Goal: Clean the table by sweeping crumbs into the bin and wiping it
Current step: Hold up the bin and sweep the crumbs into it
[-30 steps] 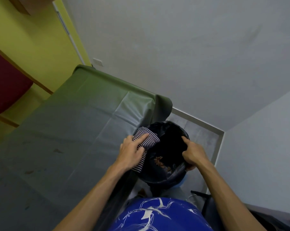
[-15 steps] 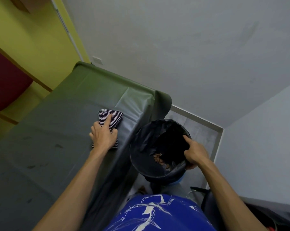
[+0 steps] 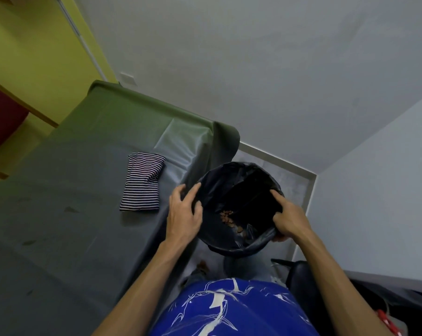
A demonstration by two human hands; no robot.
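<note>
A round bin (image 3: 229, 180) lined with a black bag is held beside the table's right edge, tilted toward me, with brown crumbs (image 3: 229, 218) inside. My right hand (image 3: 288, 220) grips the bin's right rim. On the left rim rests my left hand (image 3: 184, 214), its fingers spread and the thumb against the bag. The folded black-and-white striped cloth (image 3: 142, 181) lies alone on the grey-green table cover (image 3: 72, 238), left of the bin.
The table cover hangs over the corner (image 3: 225, 141) by the grey wall. A few dark specks (image 3: 70, 209) mark the table to the left. A black chair (image 3: 299, 272) stands at lower right. Some crumbs (image 3: 202, 264) lie on the floor below the bin.
My left hand let go of the striped cloth on the table and moved right to the bin's left rim. The right hand kept its grip on the bin.
</note>
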